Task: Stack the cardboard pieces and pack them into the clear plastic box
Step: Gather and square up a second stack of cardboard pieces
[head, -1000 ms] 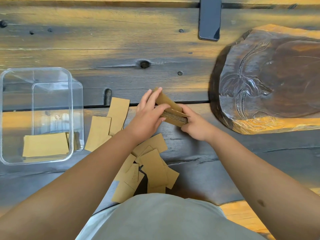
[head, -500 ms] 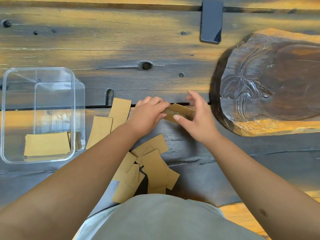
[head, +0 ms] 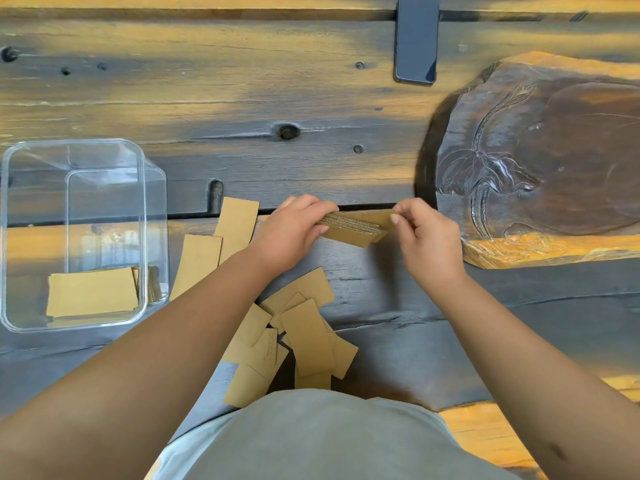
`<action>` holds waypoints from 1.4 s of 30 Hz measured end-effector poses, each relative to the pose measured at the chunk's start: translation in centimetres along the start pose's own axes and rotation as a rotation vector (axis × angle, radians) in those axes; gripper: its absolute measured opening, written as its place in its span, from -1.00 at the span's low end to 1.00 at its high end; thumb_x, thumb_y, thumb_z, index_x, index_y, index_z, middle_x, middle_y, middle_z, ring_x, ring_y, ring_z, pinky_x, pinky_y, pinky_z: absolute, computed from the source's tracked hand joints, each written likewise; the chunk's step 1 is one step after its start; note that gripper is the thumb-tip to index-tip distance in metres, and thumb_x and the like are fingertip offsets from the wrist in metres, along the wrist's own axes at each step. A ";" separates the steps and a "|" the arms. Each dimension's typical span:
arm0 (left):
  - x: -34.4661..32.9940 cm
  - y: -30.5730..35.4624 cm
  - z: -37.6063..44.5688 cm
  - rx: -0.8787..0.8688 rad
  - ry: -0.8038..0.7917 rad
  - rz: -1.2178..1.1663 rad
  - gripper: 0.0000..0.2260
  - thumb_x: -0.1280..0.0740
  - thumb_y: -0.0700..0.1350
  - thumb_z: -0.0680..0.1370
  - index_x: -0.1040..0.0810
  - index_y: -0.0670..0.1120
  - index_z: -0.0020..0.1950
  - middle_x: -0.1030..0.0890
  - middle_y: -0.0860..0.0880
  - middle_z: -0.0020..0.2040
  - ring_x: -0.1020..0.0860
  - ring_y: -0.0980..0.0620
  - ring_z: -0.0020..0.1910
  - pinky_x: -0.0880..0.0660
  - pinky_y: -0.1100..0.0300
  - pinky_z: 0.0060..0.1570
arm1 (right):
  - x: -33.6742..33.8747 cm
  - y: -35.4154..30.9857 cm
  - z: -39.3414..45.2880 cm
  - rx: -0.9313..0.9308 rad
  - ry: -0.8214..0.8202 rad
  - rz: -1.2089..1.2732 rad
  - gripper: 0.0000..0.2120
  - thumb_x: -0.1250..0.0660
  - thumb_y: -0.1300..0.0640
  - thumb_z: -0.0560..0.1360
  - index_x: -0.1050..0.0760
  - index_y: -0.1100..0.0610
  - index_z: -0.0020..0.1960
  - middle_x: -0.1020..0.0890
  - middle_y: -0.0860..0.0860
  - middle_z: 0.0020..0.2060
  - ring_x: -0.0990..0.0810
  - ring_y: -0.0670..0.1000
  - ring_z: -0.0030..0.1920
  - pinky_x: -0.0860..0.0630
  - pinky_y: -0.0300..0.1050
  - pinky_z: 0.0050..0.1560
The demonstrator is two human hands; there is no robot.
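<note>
Since a second ago the stack of cardboard pieces (head: 356,227) has dropped from a steep tilt to nearly level, and the right hand (head: 427,244) has shifted from gripping its near corner to pinching the far end. Nearest the body lies a loose heap of cardboard (head: 298,337), unsorted. Beyond it the left hand (head: 294,232) clamps the stack's left end, fingers curled over the top. The edges look slightly staggered, though the view is too small to be sure; squaring them by tapping on the wooden table (head: 242,109) would help before packing. Left of the hands, the clear plastic box (head: 142,216) already holds some pieces. Farther off sit a carved wooden tray (head: 540,161) and a phone (head: 415,46).
</note>
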State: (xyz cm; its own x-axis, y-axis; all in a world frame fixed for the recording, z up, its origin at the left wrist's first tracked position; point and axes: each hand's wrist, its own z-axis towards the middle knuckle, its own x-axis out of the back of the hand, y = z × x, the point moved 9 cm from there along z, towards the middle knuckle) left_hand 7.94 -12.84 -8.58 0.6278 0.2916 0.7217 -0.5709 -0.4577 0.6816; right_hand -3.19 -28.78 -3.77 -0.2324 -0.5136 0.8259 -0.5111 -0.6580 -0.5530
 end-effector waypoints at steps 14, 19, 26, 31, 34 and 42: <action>-0.9 0.1 -0.5 0.011 0.066 -0.106 -0.65 -0.34 -0.35 0.50 -0.52 -0.11 0.26 -0.37 -0.12 0.23 -0.38 0.00 0.20 -0.28 0.31 0.22 | -11.1 1.1 -3.4 -0.567 -0.181 0.982 -0.22 -0.25 -0.16 0.43 0.02 -0.09 0.55 -0.17 -0.17 0.48 -0.20 -0.25 0.39 -0.15 -0.28 0.27; -1.1 -1.0 -0.6 0.117 0.116 -0.205 -0.67 -0.36 -0.33 0.52 -0.52 -0.12 0.26 -0.31 -0.16 0.34 -0.28 0.04 0.35 -0.12 0.50 0.27 | -10.7 1.3 -2.6 -0.574 0.012 0.838 -0.55 -0.17 -0.16 0.53 -0.40 -0.05 0.37 -0.47 -0.15 0.31 -0.42 -0.16 0.29 -0.32 -0.10 0.37; -1.4 -1.2 -0.7 0.128 0.126 -0.216 -0.56 -0.34 -0.24 0.55 -0.37 -0.09 0.42 -0.38 -0.02 0.23 -0.33 0.24 0.12 -0.15 0.59 0.16 | -10.0 2.0 -1.8 -0.582 0.155 0.823 -0.80 -0.19 0.00 0.56 -0.52 -0.13 0.13 -0.62 -0.17 0.05 -0.56 -0.19 0.10 -0.46 -0.11 0.23; -1.7 -1.0 -0.5 0.076 0.101 -0.064 -0.59 -0.31 -0.26 0.56 -0.38 -0.10 0.40 -0.35 -0.14 0.28 -0.38 0.02 0.22 -0.31 0.29 0.25 | -9.9 1.5 -1.2 -0.492 0.133 0.738 -0.75 -0.10 0.03 0.59 -0.48 -0.13 0.19 -0.57 -0.26 0.08 -0.49 -0.31 0.07 -0.41 -0.19 0.19; -1.8 -1.3 -0.3 0.116 0.093 0.004 -0.55 -0.31 -0.25 0.56 -0.35 -0.13 0.44 -0.33 -0.21 0.32 -0.39 -0.15 0.28 -0.36 0.09 0.26 | -10.0 0.7 -0.9 -0.332 -0.036 0.576 -0.53 -0.11 -0.05 0.57 -0.26 0.02 0.46 -0.39 -0.10 0.38 -0.30 -0.23 0.33 -0.19 -0.23 0.35; -1.0 -0.9 -0.4 0.131 0.078 -0.092 -0.61 -0.31 -0.27 0.56 -0.40 -0.17 0.40 -0.43 -0.17 0.23 -0.45 -0.05 0.13 -0.29 0.31 0.12 | -10.9 0.3 -0.4 -0.390 -0.138 0.685 -0.19 -0.28 0.35 0.47 0.12 0.03 0.53 -0.16 0.00 0.50 -0.20 -0.05 0.44 -0.24 -0.35 0.22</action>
State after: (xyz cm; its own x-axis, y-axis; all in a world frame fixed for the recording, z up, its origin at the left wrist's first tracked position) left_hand 7.63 -12.42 -9.84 0.6280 0.3993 0.6680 -0.4360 -0.5304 0.7270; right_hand -1.11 -23.15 -12.87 -0.5083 -0.8139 0.2815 -0.5502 0.0555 -0.8332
